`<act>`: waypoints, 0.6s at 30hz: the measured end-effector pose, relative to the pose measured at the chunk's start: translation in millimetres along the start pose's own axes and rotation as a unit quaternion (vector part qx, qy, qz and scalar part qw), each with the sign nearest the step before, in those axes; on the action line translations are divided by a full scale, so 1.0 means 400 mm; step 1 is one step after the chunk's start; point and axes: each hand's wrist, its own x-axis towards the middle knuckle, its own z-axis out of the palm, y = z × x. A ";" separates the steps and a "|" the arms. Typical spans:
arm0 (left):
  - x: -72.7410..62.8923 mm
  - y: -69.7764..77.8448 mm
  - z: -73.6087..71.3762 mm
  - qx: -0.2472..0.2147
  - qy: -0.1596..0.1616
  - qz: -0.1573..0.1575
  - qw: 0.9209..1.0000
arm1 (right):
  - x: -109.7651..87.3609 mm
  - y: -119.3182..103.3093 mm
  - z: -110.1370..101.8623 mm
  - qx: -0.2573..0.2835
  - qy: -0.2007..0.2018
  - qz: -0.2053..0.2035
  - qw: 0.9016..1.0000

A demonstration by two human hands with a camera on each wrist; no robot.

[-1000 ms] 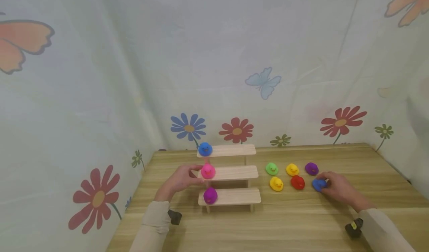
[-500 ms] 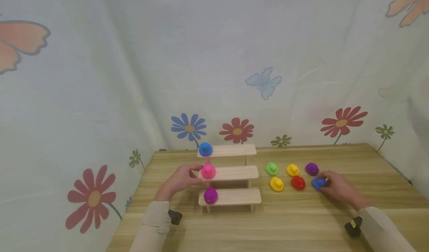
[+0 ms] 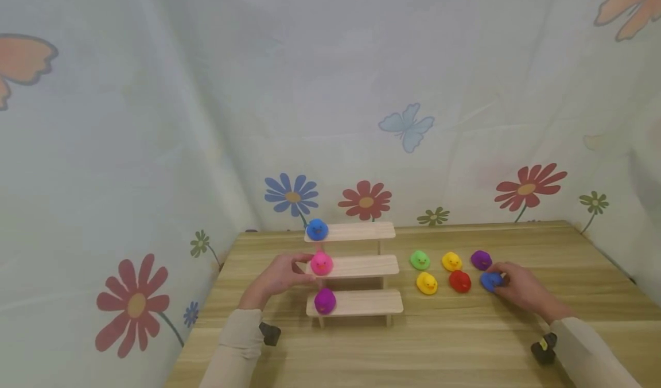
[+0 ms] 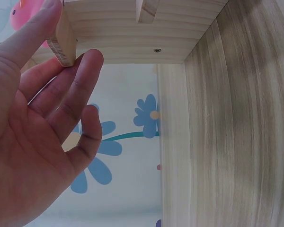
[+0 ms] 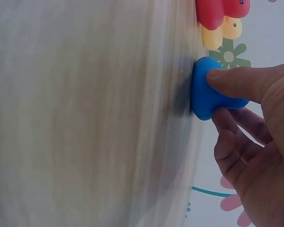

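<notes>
A booth-like corner, dressed like a playroom: pale cloth [image 3: 310,89] printed with flowers [image 3: 365,201] and butterflies [image 3: 408,127] hangs along the far, left and right sides of a wood-grain surface [image 3: 372,353] bearing toy ducks [image 3: 460,281] and a tiered shelf [image 3: 361,266] (whether the room beyond is a home or a lab cannot be told).

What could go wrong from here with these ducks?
The left hand sits right by the pink duck on the middle shelf, so a bump might topple it. The right hand pinches a blue duck close to the red duck and purple duck, so lifting it could nudge either.
</notes>
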 end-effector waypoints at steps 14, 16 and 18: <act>0.001 0.000 -0.002 0.013 0.002 0.000 1.000 | -0.018 -0.042 -0.018 -0.020 0.044 -0.012 0.999; 0.001 0.001 -0.001 0.013 0.003 -0.001 1.000 | -0.018 -0.060 -0.025 -0.020 0.046 -0.009 0.999; 0.002 0.001 -0.001 0.014 0.003 -0.001 1.000 | -0.016 -0.078 -0.030 -0.027 0.052 -0.012 0.998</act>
